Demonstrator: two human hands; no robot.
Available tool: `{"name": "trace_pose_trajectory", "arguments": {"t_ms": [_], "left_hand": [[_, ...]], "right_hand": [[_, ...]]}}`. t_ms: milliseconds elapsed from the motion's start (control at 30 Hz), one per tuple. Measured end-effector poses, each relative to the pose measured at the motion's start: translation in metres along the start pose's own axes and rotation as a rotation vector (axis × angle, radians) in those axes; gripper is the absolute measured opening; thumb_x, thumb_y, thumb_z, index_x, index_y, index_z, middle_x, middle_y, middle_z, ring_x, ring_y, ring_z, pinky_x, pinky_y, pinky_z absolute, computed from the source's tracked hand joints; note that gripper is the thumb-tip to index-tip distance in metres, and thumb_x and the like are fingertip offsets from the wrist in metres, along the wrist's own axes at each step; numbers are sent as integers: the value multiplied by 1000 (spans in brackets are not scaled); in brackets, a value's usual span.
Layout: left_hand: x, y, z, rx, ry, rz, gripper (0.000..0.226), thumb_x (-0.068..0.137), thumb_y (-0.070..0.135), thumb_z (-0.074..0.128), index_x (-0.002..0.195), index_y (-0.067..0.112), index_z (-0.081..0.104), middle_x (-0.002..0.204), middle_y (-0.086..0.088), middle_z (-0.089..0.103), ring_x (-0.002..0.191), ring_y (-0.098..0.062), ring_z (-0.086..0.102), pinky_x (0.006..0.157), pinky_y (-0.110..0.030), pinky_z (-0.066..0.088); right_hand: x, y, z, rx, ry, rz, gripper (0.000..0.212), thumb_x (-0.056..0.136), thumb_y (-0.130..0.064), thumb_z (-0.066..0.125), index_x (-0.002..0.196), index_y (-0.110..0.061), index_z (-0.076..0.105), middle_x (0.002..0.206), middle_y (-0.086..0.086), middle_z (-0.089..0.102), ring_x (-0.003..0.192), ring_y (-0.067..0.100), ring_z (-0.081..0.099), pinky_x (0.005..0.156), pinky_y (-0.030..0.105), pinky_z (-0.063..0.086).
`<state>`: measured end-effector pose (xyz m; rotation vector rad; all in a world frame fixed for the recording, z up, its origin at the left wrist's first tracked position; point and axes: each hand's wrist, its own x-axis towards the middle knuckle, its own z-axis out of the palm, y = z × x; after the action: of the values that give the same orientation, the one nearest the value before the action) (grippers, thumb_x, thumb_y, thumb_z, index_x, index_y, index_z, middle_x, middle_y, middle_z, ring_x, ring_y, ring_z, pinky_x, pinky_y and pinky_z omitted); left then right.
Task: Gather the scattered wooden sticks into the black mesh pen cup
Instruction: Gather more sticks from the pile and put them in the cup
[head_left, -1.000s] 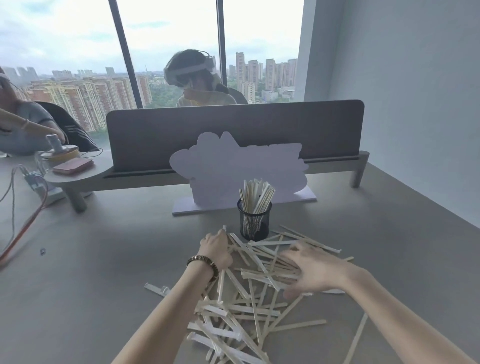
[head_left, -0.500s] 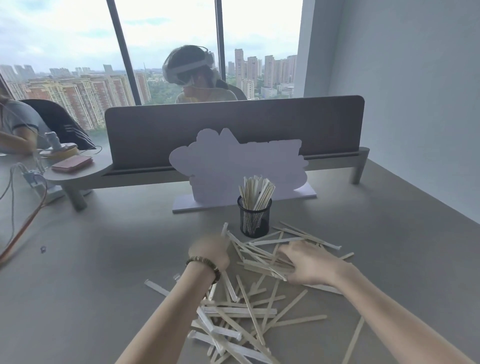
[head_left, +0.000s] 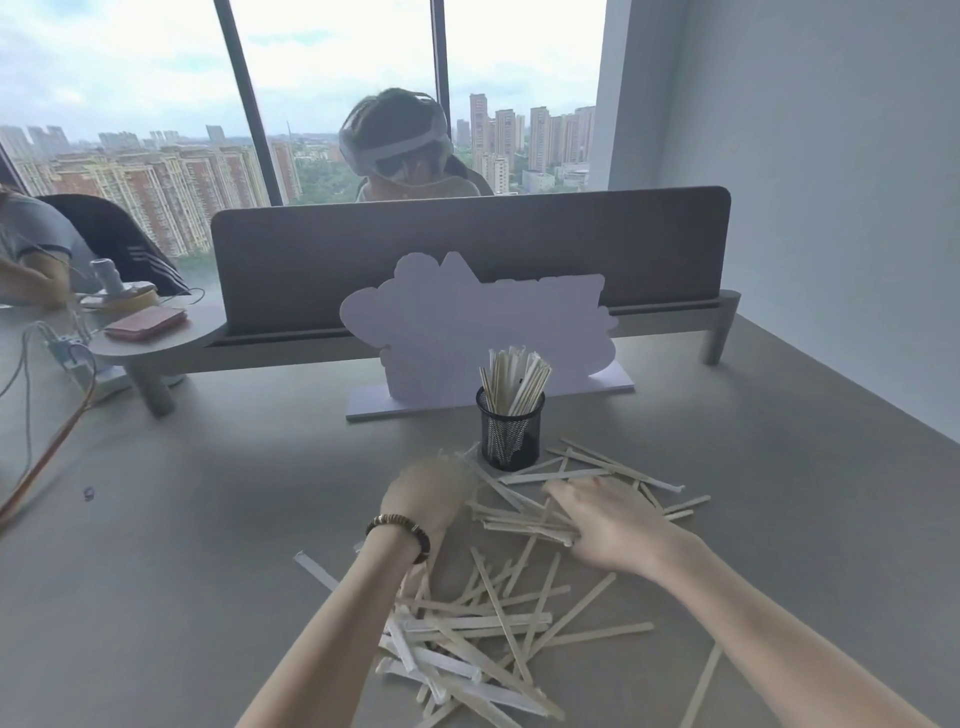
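Sticks are bunched between both hands on the table, near the cup. They are pinched by the right hand. The left hand is blurred; its hold cannot be told.

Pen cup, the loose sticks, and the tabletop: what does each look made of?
Black mesh pen cup: looks like wire mesh, probably metal, matt black; the weave shows and sticks are visible through it.
Pale flat sticks: look like unfinished light wood; some whiter ones near the bottom may be paper-wrapped, hard to tell.
Grey tabletop: smooth matt surface, likely laminate; no grain, only soft reflections.
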<state>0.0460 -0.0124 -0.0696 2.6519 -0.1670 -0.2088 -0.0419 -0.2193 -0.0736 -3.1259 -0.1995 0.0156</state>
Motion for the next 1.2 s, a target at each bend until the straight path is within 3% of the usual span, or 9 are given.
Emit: {"name": "trace_pose_trajectory", "arguments": {"t_ms": [67,167,233,333,600,733,867,1033,1200], "left_hand": [[1,0,0,-134,27,-10,23,89,24,42,82,7,56,95,-18,68,81,-36,60,67,-33,44],[2,-2,-2,-327,77,-26,25,76,30,35,82,10,50,91,-20,67,76,-37,62,71,-41,54],[-1,2,-6,-430,104,-28,19,82,27,34,79,12,46,81,-10,58,68,-29,52,62,-36,47],[-1,6,-8,-533,217,14,24,94,22,40,71,15,38,68,2,45,58,-19,38,52,-32,31],[-7,12,-8,-654,356,117,33,84,16,52,63,19,27,49,11,29,47,-12,25,48,-28,24],[-3,11,-6,-744,385,149,39,89,28,56,64,16,27,51,7,27,50,-15,23,49,-29,23],[0,6,-2,-854,405,174,60,87,48,51,62,-1,27,53,-11,31,52,-20,29,53,-32,29],[3,3,0,-949,429,194,75,84,60,51,60,-7,26,53,-15,31,51,-25,28,50,-42,30],[-1,5,-5,-1066,409,197,72,83,57,57,62,-1,20,56,-19,22,51,-39,19,43,-50,22]], "right_hand": [[-1,-1,-1,22,24,-3,31,82,-8,61,111,-17,55,107,3,67,102,26,64,68,32,38],[-3,-2,-3,87,77,7,32,89,-19,64,119,-20,56,117,0,64,110,24,63,74,32,42],[-4,-2,-6,125,89,23,33,93,-25,63,125,-20,57,122,2,58,113,26,62,81,34,45],[-3,-2,-8,140,123,42,22,97,-23,55,115,-13,60,116,6,52,107,32,63,78,37,44],[-2,-6,-5,176,224,38,20,97,-23,50,106,-12,64,112,2,47,100,27,62,81,36,49],[-4,-6,-4,49,251,6,21,100,-31,45,110,-21,60,114,-4,64,113,22,49,94,33,37],[-5,-8,-6,-12,209,11,21,101,-34,39,106,-22,55,111,-4,67,117,23,48,97,38,34],[-6,-10,-13,84,216,40,19,100,-30,36,94,-19,50,98,4,68,93,29,64,74,39,43],[-6,-11,-24,329,221,145,23,97,-25,42,83,-11,54,78,2,62,75,29,56,64,39,38]]}}
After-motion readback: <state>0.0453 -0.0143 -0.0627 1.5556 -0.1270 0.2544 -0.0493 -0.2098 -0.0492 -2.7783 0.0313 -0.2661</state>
